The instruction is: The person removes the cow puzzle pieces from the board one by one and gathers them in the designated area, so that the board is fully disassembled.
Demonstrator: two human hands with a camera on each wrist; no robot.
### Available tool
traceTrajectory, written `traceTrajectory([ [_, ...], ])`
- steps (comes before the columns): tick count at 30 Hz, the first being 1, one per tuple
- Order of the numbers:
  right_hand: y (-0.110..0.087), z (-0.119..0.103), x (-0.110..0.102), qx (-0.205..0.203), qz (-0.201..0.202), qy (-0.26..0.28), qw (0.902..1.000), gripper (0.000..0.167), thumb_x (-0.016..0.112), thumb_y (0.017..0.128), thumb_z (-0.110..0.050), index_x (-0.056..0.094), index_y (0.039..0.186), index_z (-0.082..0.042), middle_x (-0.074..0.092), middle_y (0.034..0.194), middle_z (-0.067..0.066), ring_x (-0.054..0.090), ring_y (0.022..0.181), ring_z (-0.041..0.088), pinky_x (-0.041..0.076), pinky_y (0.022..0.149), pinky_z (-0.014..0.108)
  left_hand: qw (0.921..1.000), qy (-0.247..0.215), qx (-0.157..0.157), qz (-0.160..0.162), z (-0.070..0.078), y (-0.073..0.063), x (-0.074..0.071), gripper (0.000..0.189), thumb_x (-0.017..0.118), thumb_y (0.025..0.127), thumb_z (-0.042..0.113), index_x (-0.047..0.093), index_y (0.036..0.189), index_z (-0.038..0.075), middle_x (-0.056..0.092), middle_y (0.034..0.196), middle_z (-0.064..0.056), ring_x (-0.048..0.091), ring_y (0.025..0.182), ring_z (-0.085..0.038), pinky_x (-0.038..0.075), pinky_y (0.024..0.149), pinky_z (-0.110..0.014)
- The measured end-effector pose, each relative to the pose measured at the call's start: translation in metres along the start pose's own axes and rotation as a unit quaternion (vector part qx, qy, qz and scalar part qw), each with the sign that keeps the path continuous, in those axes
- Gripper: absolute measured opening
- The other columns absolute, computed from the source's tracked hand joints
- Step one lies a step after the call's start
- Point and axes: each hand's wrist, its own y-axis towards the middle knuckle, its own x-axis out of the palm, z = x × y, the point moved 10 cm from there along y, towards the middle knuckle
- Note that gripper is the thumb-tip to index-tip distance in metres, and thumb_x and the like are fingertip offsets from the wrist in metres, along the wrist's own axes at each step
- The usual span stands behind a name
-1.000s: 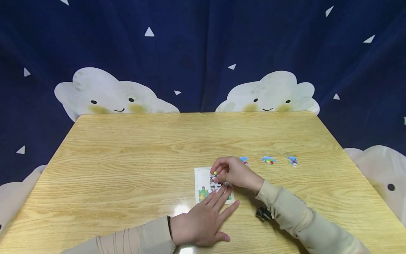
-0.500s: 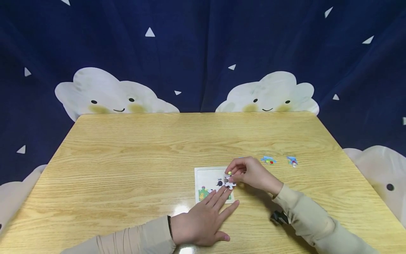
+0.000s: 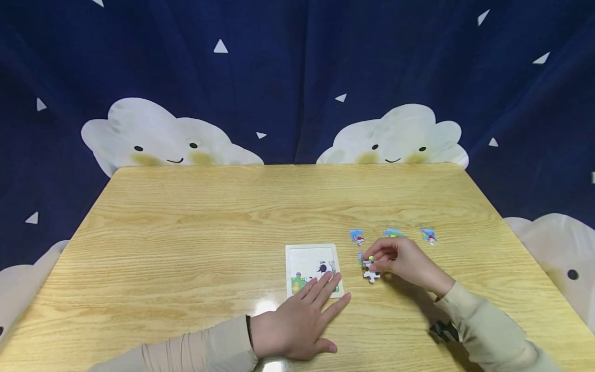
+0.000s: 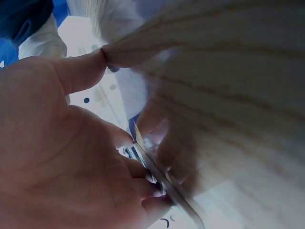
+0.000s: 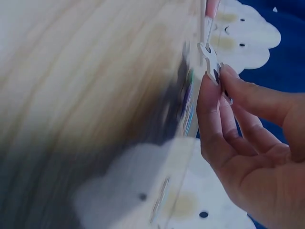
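A small white puzzle board [image 3: 309,256] lies on the wooden table [image 3: 195,222], with a few pieces fitted along its lower part. My left hand [image 3: 299,320] lies flat, its straight fingers [image 3: 321,287] pressing the board's near edge; the board edge [image 4: 164,183] shows against those fingers in the left wrist view. To the right of the board my right hand [image 3: 400,258] pinches a white puzzle piece [image 3: 370,271] just above the table; the right wrist view shows that piece [image 5: 209,62] between thumb and fingertips.
Three loose blue pieces lie in a row behind my right hand: one [image 3: 357,237], one partly hidden [image 3: 392,232] and one [image 3: 428,236]. Another piece [image 3: 360,257] lies beside the held one. A dark curtain [image 3: 297,77] with cloud figures hangs behind the table.
My right hand lifted the white piece off the board and carried it right, down to the table beside the board. The left hand has stayed on the board.
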Motion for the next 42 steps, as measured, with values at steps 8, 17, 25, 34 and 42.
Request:
traceTrajectory([
  [8,-0.012,0.023,-0.033,0.023,0.038,-0.031,0.9986,0.016,0.077,0.082,-0.001,0.073,0.097,-0.001,0.067,0.081,0.004,0.063,0.071,0.012,0.053,0.062,0.026,1.0,-0.003,0.005,0.008,0.002,-0.001,-0.003,0.082,0.031,0.096,0.068,0.011,0.159,0.02,-0.002,0.163,-0.017,0.001,0.149,-0.028,0.017,0.117,-0.036],
  [17,-0.014,0.043,-0.055,0.04,0.07,-0.097,0.992,0.017,0.078,0.081,-0.002,0.074,0.097,0.0,0.068,0.081,0.003,0.061,0.07,0.008,0.049,0.056,0.023,0.9999,-0.008,0.007,0.007,0.002,-0.002,-0.004,0.082,0.032,0.096,0.067,0.011,0.159,0.02,-0.002,0.163,-0.017,0.001,0.149,-0.028,0.017,0.117,-0.036],
  [25,-0.012,0.045,-0.057,0.034,0.079,-0.146,0.9856,0.018,0.079,0.078,0.0,0.073,0.095,0.0,0.065,0.076,0.0,0.057,0.066,0.006,0.045,0.055,0.023,0.9998,-0.015,0.009,0.004,0.002,-0.002,-0.003,0.082,0.032,0.096,0.067,0.01,0.159,0.019,-0.003,0.163,-0.017,0.0,0.149,-0.028,0.017,0.117,-0.036],
  [34,-0.011,0.043,-0.057,0.02,0.086,-0.164,0.9825,0.018,0.081,0.077,-0.001,0.072,0.092,-0.001,0.064,0.076,-0.002,0.056,0.066,0.006,0.047,0.058,0.023,0.9998,-0.016,0.009,0.006,0.002,-0.002,-0.004,0.083,0.033,0.096,0.067,0.008,0.159,0.019,-0.004,0.163,-0.017,0.0,0.149,-0.028,0.017,0.117,-0.036],
  [42,-0.013,0.041,-0.057,0.021,0.087,-0.153,0.9842,0.018,0.081,0.077,-0.001,0.072,0.093,-0.001,0.066,0.079,-0.001,0.059,0.068,0.007,0.049,0.06,0.022,0.9999,-0.004,0.007,0.013,0.002,-0.003,-0.006,0.084,0.031,0.095,0.068,0.009,0.159,0.019,-0.003,0.163,-0.017,0.001,0.149,-0.029,0.017,0.117,-0.036],
])
